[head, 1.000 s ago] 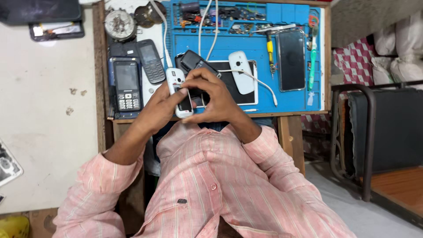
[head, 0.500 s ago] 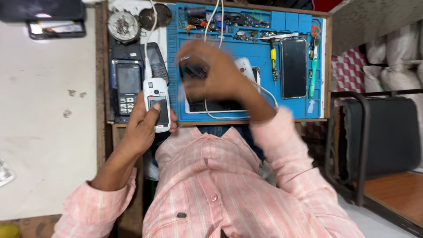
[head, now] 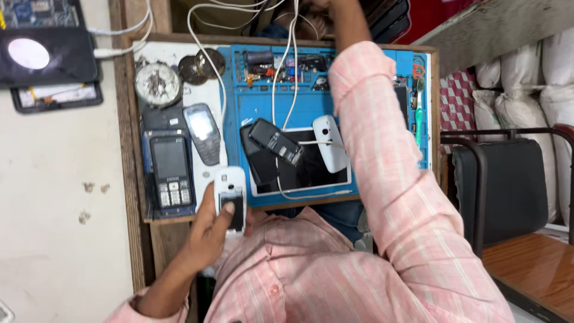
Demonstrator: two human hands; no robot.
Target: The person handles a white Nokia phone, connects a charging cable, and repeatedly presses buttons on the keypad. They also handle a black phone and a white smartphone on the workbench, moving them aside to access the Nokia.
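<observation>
Left hand: my left hand [head: 210, 230] grips a white keypad phone [head: 231, 200], thumb on its open back, at the near edge of the bench.
Right hand: my right hand [head: 326, 5] reaches past the far edge of the blue work mat [head: 257, 107], mostly out of frame; I cannot tell its grip.
On the mat: a black phone [head: 276, 142], a white back cover [head: 328, 142] and white cables [head: 286, 78].
Left of the mat: a dark keypad phone [head: 171, 170].

pale wall [head: 54, 197]; wooden desk [head: 156, 230] | black chair [head: 514, 185]; white sacks [head: 538, 84]
</observation>
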